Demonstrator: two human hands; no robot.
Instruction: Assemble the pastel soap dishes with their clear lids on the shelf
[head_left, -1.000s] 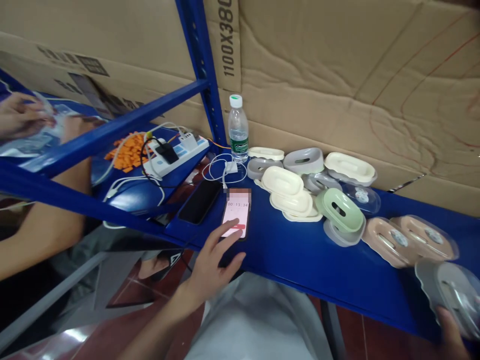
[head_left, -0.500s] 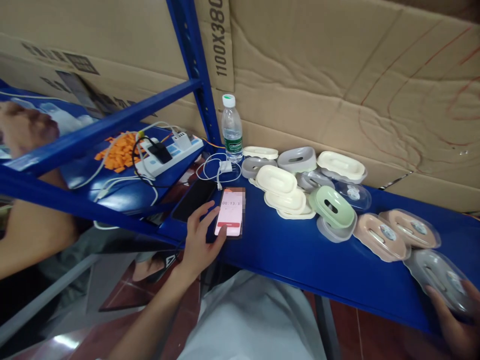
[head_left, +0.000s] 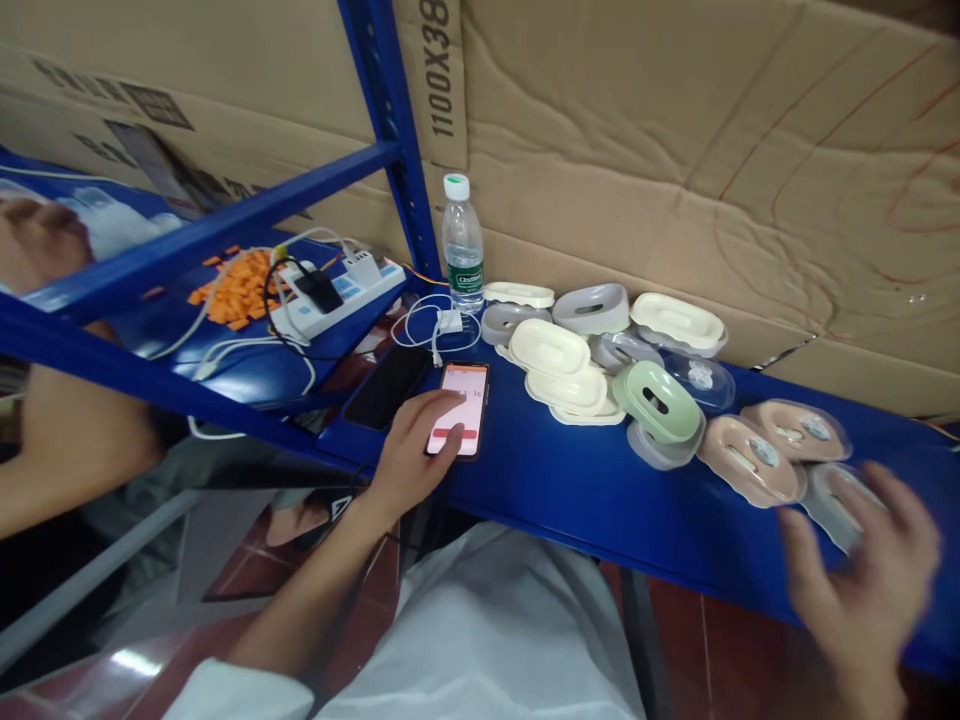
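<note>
My left hand (head_left: 420,450) reaches over a lit phone (head_left: 469,410) that lies flat and shows a running timer. Its thumb is at the red button on the screen, the fingers spread over the phone's left side. At the far right my right hand (head_left: 874,570), slightly blurred, hovers with fingers apart and nothing in them. Just behind it lies a grey soap dish (head_left: 829,500), partly hidden by the fingers. Two pink soap dishes (head_left: 742,465) with clear covers sit beside that one. Further left is a green soap dish (head_left: 660,402), resting on a grey part.
Several cream (head_left: 551,348) and grey soap dish parts (head_left: 592,308) are piled near the cardboard wall. A water bottle (head_left: 463,245), white charger (head_left: 450,321) and dark phone (head_left: 386,385) stand or lie leftward. Past the blue frame are orange pieces (head_left: 238,290), a power strip (head_left: 337,300) and another person's arm (head_left: 82,420).
My right hand has let go of the grey soap dish, which now lies by the pink ones, and has risen leftward. My left hand has slid further over the phone.
</note>
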